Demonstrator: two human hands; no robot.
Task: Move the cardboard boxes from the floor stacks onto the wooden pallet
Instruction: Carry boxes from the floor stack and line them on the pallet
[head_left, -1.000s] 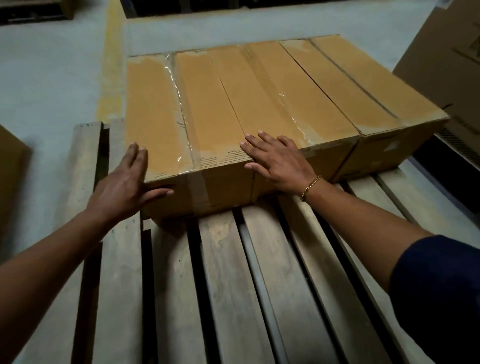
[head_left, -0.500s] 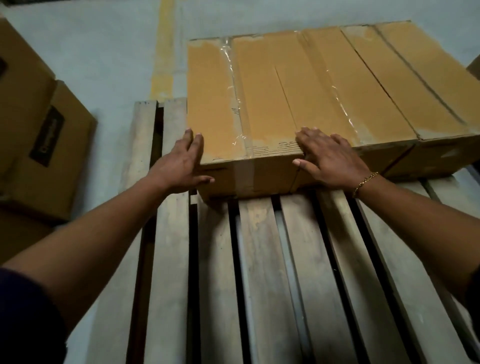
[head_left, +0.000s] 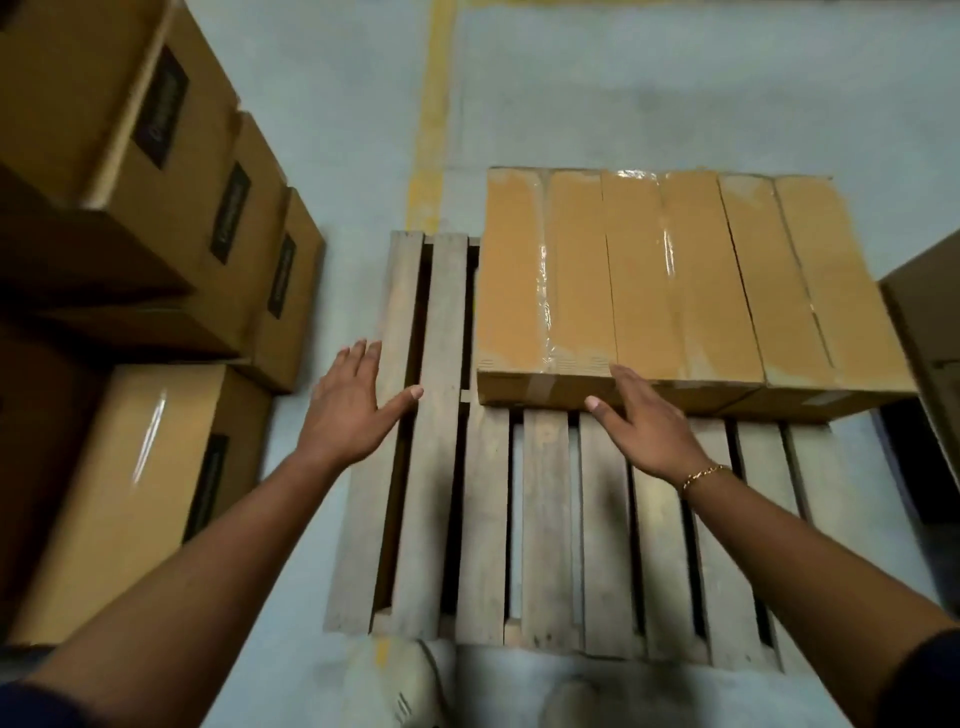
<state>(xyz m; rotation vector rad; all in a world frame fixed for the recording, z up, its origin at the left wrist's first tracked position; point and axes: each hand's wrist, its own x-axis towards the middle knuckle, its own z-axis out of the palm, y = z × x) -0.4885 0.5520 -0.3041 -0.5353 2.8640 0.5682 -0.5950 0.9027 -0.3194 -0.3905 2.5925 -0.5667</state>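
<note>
Both grips have nothing in hand. Left grip (head_left: 358, 400) is flat with fingers spread, over the left edge slats of the pallet (head_left: 545, 519). Right grip (head_left: 644, 421) is flat too, fingertips at the near top edge of the taped box (head_left: 613, 280) on the pallet. Can't tell if it's touching or just off.

Second box (head_left: 810, 291) sits flush against it on the right. Both are on the pallet's far half.

Next pick is probably from the floor stacks (head_left: 130, 156), which are left of the pallet, so the left grip is nearer. Closest floor box (head_left: 130, 493) sits low, long axis running away from the person, parallel to the slats.

Boxes are brown corrugated card, crisp rectangles, with glossy clear tape on the seams and dark side labels. Pallet is rough grey wood with gapped slats.
</note>
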